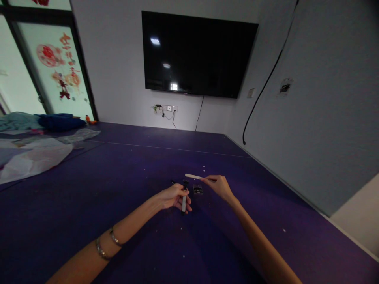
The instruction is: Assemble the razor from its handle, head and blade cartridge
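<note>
My left hand [174, 195] is closed around a slim dark tool with a pale flat strip [184, 202] along it; its exact kind is too small to tell. Pinched in my right hand [219, 185] is a pale, flat, round-ended stick [193, 176], pointing left above the purple surface. The stick's tip is beyond the left hand and apart from it. Between the hands lies a small, dark rectangular item [197, 189] with lighter details. Another little black piece [173, 182] shows just past my left hand.
The wide purple surface [118, 221] carries scattered white specks. Crumpled translucent plastic sheeting [38, 157] and a dark blue cloth [60, 122] lie at left. A television [198, 55] hangs on the far wall, above sockets with cables. Down the right wall runs a black cable [263, 86].
</note>
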Demonstrator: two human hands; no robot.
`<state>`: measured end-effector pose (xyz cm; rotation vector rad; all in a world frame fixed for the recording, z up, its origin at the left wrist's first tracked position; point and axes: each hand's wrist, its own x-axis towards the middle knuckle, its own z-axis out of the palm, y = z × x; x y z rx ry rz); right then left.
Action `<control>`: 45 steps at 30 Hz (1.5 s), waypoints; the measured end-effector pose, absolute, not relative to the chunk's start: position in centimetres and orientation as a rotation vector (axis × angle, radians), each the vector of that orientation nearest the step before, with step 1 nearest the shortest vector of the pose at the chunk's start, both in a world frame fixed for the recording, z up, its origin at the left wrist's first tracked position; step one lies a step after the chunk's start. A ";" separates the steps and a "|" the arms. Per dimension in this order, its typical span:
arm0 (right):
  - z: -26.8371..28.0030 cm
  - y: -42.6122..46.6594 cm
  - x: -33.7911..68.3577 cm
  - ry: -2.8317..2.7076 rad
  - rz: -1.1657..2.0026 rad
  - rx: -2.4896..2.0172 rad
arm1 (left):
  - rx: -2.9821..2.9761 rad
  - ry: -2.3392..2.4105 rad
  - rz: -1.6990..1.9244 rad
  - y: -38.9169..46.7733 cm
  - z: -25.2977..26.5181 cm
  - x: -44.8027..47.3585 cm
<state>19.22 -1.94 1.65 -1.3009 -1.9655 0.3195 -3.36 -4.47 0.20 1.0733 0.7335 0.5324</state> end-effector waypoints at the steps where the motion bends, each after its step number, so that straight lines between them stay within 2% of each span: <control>1: 1.7 -2.0 19.2 -1.974 0.329 -1.288 | 1.071 0.744 0.538 -4.5 0.2 -3.3; 30: 0.7 -1.4 20.0 -1.926 0.448 -1.316 | 1.022 0.783 0.654 -5.1 1.0 -3.0; 35: 0.7 -1.4 19.9 -1.988 0.556 -1.237 | 1.011 0.772 0.672 -5.1 0.9 -2.8; 41: -0.1 -0.6 20.6 -1.845 0.558 -1.290 | 1.076 0.699 0.637 -5.3 1.4 -3.1; 45: 0.2 -0.3 21.0 -1.731 0.683 -1.220 | 1.170 0.668 0.668 -5.6 2.0 -3.3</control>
